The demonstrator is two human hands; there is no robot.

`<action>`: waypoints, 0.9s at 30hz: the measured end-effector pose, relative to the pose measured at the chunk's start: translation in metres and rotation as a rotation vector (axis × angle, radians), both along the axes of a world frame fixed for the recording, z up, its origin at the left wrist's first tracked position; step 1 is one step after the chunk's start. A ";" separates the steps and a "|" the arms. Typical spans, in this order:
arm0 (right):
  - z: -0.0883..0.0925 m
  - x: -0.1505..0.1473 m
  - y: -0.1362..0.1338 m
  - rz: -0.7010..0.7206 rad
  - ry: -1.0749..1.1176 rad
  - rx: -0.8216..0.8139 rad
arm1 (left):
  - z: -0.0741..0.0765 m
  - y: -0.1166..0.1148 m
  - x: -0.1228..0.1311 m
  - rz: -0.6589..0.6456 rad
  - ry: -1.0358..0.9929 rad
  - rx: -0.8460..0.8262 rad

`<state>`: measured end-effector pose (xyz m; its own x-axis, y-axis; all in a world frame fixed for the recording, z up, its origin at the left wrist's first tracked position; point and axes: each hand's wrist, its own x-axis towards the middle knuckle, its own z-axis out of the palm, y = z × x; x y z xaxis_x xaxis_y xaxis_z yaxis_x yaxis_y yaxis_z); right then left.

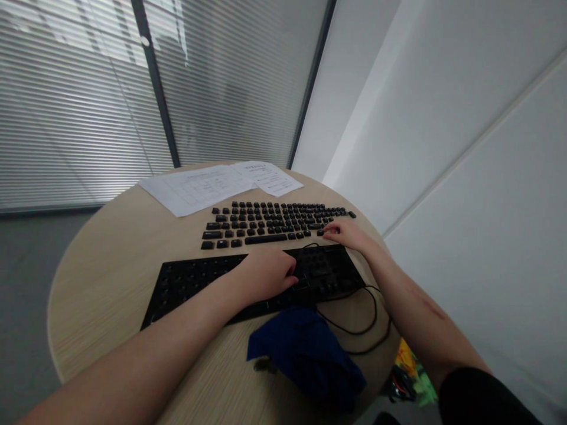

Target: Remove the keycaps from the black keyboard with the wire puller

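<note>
A black keyboard base (181,283), its keycaps off over much of it, lies across the round table. Over its middle is my left hand (268,273), fingers curled and pressed together; whatever they pinch, if anything, is too small to name. Beyond the base, loose black keycaps (266,224) are laid out in rows like a keyboard. My right hand (348,232) is at the right end of the nearest rows, its fingertips closed at a small dark keycap (319,233). Whether that keycap is gripped or only touched is unclear.
A blue cloth (305,354) lies crumpled in front of the base. A black cable (374,313) loops at the right edge. Printed papers (199,186) are at the far side of the wooden table (97,277). White wall stands close on the right; colourful items (411,372) are below.
</note>
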<state>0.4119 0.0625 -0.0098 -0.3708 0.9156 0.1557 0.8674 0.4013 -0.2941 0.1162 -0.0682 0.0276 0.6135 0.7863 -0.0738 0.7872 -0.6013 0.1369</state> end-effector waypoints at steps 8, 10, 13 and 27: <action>-0.025 -0.001 0.012 -0.025 0.035 -0.058 | -0.005 0.002 -0.005 -0.007 -0.012 -0.023; -0.027 -0.001 0.015 -0.030 0.042 -0.065 | -0.005 0.001 -0.005 -0.006 -0.012 -0.027; -0.026 -0.001 0.017 -0.028 0.042 -0.074 | -0.005 0.001 -0.005 -0.001 -0.005 -0.043; -0.019 -0.010 0.011 -0.018 0.029 -0.073 | -0.008 0.004 -0.007 -0.005 -0.036 -0.055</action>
